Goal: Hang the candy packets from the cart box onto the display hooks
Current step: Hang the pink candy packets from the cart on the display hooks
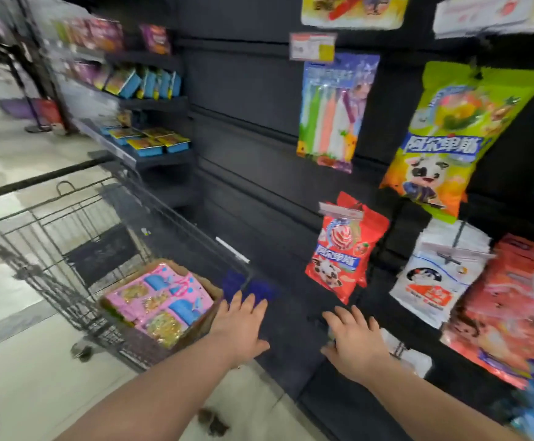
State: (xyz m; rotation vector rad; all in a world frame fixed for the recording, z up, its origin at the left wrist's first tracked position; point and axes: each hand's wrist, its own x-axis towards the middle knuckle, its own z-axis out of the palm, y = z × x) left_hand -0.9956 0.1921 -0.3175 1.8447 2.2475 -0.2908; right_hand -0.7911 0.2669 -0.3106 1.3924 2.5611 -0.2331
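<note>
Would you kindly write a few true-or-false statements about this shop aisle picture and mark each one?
1. The brown cardboard box in the grey wire cart holds pink candy packets. True.
2. The left hand grips a pink packet. False: its fingers are spread and it holds nothing.
3. The large green packet hangs higher than the red packet. True.
4. The right hand is inside the cardboard box. False: it is open in front of the black display wall, below the red packet.
</note>
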